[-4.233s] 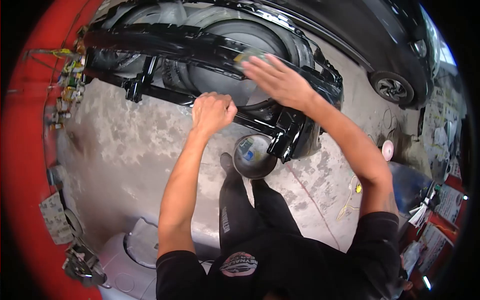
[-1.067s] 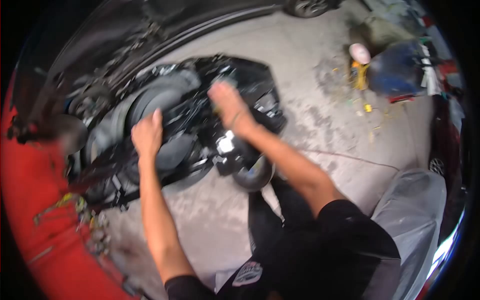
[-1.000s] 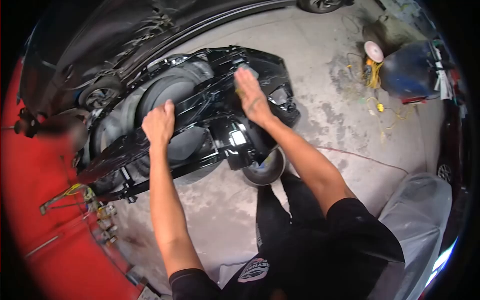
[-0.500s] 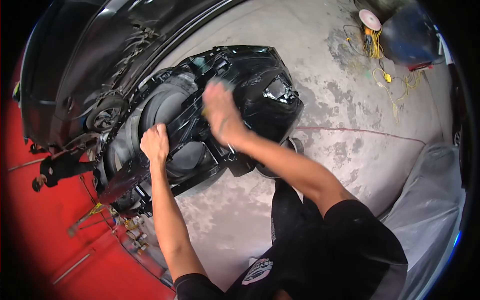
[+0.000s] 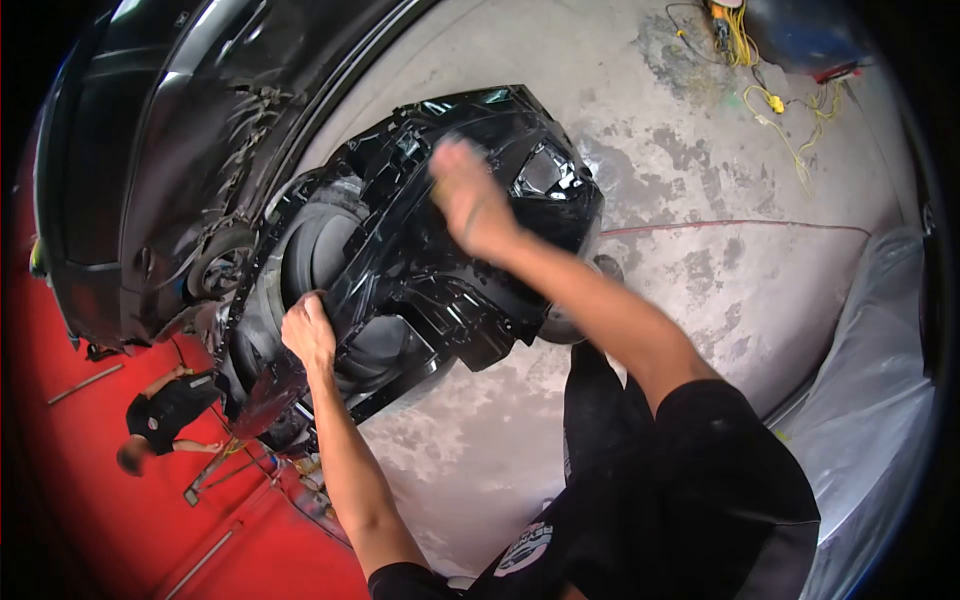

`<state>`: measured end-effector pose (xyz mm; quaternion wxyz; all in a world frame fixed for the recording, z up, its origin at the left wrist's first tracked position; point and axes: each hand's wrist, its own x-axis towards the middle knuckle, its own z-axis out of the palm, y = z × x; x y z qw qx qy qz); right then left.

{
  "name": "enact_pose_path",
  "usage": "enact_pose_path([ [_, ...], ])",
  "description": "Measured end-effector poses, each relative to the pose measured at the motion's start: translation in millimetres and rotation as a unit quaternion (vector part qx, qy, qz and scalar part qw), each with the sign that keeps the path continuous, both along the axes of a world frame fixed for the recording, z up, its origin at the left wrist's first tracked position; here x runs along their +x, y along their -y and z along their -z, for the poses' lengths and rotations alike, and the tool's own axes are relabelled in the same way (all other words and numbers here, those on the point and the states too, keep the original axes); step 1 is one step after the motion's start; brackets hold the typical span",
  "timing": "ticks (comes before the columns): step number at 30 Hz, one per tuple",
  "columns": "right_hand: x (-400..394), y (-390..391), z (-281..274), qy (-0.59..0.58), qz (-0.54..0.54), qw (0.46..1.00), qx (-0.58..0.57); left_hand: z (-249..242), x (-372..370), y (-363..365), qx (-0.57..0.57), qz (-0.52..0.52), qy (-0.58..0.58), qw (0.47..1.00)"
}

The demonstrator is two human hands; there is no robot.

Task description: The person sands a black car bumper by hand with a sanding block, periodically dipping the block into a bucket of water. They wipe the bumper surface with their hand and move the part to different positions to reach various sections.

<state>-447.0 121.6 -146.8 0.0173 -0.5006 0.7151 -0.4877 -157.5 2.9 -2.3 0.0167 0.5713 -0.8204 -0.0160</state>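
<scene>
A large black plastic car part point(image 5: 430, 265), like a bumper with openings, rests on stacked tires point(image 5: 322, 240) in the middle of the view. My left hand point(image 5: 309, 328) is closed round a bar of that part beside the round opening. Over the upper right of the part is my right hand point(image 5: 470, 195), smeared by motion; its fingers and anything in them cannot be made out.
A dark damaged car point(image 5: 130, 170) stands at the left. Another person point(image 5: 170, 412) in black bends over the red floor at lower left. Yellow cords point(image 5: 740, 40), a red line point(image 5: 720, 225) and plastic sheeting point(image 5: 870, 340) lie at the right.
My right hand has moved up and right over the black part. The view has shifted somewhat, and the other person has moved nearer the part. My left hand keeps its hold.
</scene>
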Motion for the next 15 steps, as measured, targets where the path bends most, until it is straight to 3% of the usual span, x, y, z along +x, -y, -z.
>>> enact_pose_path([
  [1, -52.3, 3.2, 10.8, 0.135, -0.082, 0.976, 0.147, 0.7, 2.2, -2.8, 0.004, 0.004, -0.003, 1.0],
  [2, -54.8, 19.3, 46.1, 0.121, -0.016, 0.988, 0.089, 1.5, -0.1, -3.2, 0.002, -0.002, -0.007, 1.0],
  [3, -52.1, 25.9, 41.5, 0.105, 0.052, 0.993, 0.03, 0.6, -2.3, -3.7, 0.003, 0.0, -0.009, 1.0],
  [4, -45.0, 20.6, 37.4, 0.09, 0.02, 0.995, 0.036, -0.2, -5.9, -5.3, 0.002, -0.01, -0.016, 1.0],
  [5, -24.7, 4.6, -5.8, 0.078, -0.014, 0.996, 0.042, -1.6, -6.2, -7.6, 0.002, -0.021, -0.019, 1.0],
  [6, 3.7, 2.7, 0.0, 0.051, -0.055, 0.997, 0.023, -2.9, -6.4, -8.1, 0.006, -0.016, -0.028, 0.999],
  [7, 16.5, -9.0, -12.3, 0.147, -0.124, 0.981, -0.008, -1.3, -4.7, -8.3, 0.007, -0.013, -0.021, 1.0],
  [9, -9.9, -6.3, 2.3, 0.099, -0.08, 0.992, -0.015, 1.4, 0.0, -3.3, 0.005, 0.017, -0.032, 0.999],
  [10, -38.4, 5.0, 26.5, 0.022, -0.061, 0.998, -0.025, 0.4, -1.6, -3.0, 0.011, 0.003, -0.022, 1.0],
  [13, -57.9, 15.1, 29.0, 0.056, -0.054, 0.992, 0.097, -2.6, -8.9, -6.7, 0.012, -0.019, -0.028, 0.999],
  [15, -22.7, 5.5, -15.0, 0.12, -0.119, 0.985, -0.025, -0.3, -6.2, -6.2, 0.013, -0.012, -0.03, 0.999],
])
